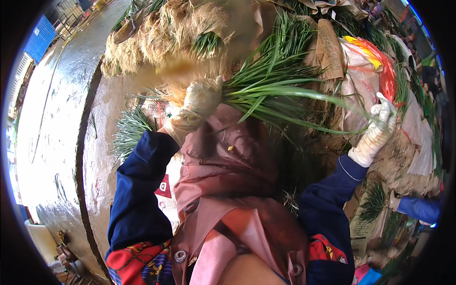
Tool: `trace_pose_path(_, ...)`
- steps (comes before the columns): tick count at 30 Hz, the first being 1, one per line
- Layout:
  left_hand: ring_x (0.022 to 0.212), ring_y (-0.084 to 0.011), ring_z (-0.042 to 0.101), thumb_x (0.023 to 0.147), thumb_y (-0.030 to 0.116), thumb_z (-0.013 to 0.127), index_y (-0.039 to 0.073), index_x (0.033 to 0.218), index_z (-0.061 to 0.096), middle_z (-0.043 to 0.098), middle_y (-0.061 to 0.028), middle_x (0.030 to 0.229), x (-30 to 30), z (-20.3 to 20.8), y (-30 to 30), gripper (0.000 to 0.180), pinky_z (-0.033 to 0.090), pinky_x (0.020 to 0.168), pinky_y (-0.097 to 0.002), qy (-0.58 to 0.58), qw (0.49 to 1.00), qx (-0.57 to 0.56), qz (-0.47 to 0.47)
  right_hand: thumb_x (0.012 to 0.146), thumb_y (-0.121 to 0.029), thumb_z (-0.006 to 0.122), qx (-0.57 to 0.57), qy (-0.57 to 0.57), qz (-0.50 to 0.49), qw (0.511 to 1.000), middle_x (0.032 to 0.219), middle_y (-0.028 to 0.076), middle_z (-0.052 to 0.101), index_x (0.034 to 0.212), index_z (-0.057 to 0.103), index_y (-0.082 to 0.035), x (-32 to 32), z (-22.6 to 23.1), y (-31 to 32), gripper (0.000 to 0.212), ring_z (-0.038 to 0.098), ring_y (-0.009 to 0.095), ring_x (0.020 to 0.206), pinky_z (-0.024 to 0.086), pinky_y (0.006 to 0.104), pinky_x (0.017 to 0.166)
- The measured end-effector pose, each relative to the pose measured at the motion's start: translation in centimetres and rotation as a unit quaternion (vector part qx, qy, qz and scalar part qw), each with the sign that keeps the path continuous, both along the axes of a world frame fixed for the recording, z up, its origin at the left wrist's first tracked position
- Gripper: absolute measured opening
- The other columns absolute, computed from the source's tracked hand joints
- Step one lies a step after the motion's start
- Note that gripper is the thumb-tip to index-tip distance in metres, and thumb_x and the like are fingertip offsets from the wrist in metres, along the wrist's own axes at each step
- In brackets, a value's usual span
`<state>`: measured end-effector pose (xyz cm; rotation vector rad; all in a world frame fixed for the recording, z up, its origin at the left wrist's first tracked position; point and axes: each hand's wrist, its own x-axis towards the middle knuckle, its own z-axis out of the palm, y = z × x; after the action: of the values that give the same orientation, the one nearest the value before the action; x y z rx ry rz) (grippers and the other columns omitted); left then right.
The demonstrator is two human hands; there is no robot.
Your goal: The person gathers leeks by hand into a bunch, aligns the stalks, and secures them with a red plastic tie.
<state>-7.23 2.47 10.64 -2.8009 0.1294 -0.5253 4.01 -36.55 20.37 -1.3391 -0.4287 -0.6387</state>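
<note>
A bunch of long, flat green chives [266,90] lies across the space in front of me, its leaves fanning out to the right. My left hand [202,97], in a pale stained glove, is closed round the root end of the bunch. Tan fibrous roots show just behind that glove. Far to the right, my right hand [380,121], also gloved, has its fingers bent round the tip of a long leaf that stretches from the bunch. That leaf is blurred. A brown apron [228,156] covers my lap below the bunch.
A heap of chives with tan roots [152,35] rises at the back, beside brown sacking [330,50]. Red and yellow plastic [380,61] lies over a pale sack at the right. More chives [130,133] lie left. Another person's blue sleeve [418,209] shows at far right.
</note>
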Motion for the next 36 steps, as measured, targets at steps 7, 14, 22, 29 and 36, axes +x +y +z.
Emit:
trace_pose_path(7, 0.071, -0.0258, 0.054, 0.084, 0.008, 0.044, 0.000, 0.126, 0.043, 0.056, -0.0127, 0.080, -1.6, -1.7, 1.2, 0.043, 0.042, 0.058, -0.0388, 0.016, 0.996, 0.086, 0.028, 0.088, -0.012, 0.060, -0.127, 0.155, 0.200, 0.959, 0.075, 0.007, 0.064, 0.090, 0.061, 0.000, -3.5, -1.4, 8.4, 0.012, 0.056, 0.008, 0.065, 0.046, 0.0223, 0.066)
trace_pose_path(14, 0.072, -0.0264, 0.055, 0.083, 0.007, 0.045, 0.000, 0.128, 0.041, 0.056, -0.0133, 0.083, -2.8, -1.7, 2.1, 0.046, 0.045, 0.059, -0.0366, -0.044, 0.989, 0.142, 0.017, 0.083, -0.035, 0.065, -0.453, 0.241, 0.165, 0.842, 0.065, 0.007, 0.064, 0.074, 0.065, -0.003, -6.4, -5.1, 12.6, 0.033, 0.060, 0.015, 0.057, 0.047, 0.0261, 0.057)
trace_pose_path(22, 0.066, -0.0250, 0.053, 0.081, 0.005, 0.047, 0.000, 0.118, 0.048, 0.055, -0.0133, 0.078, -5.0, -2.0, 1.2, 0.038, 0.044, 0.057, -0.0362, -0.008, 0.981, 0.184, 0.053, 0.087, -0.026, 0.060, -0.326, 0.327, 0.177, 0.869, 0.073, 0.008, 0.067, 0.080, 0.062, -0.004, -8.2, -12.4, 16.7, 0.023, 0.063, 0.018, 0.060, 0.049, 0.0291, 0.058)
trace_pose_path(29, 0.072, -0.0230, 0.053, 0.083, 0.011, 0.046, 0.013, 0.138, 0.035, 0.055, -0.0081, 0.084, -6.8, -3.1, 4.3, 0.057, 0.044, 0.061, -0.0365, 0.002, 0.999, 0.022, 0.041, 0.086, -0.014, 0.062, -0.185, 0.324, 0.099, 0.922, 0.077, 0.005, 0.065, 0.081, 0.060, -0.003, -5.3, -14.4, 9.6, 0.013, 0.058, 0.010, 0.065, 0.046, 0.0238, 0.062)
trace_pose_path(36, 0.083, -0.0309, 0.055, 0.072, 0.007, 0.057, 0.008, 0.128, 0.042, 0.057, -0.0144, 0.092, -7.4, -3.1, 4.1, 0.058, 0.044, 0.069, -0.0419, 0.046, 0.994, -0.089, 0.036, 0.072, -0.036, 0.071, -0.569, -0.015, 0.052, 0.821, 0.081, 0.004, 0.065, 0.085, 0.068, -0.012, -4.9, -12.2, 14.6, 0.028, 0.063, 0.024, 0.072, 0.049, 0.0351, 0.064)
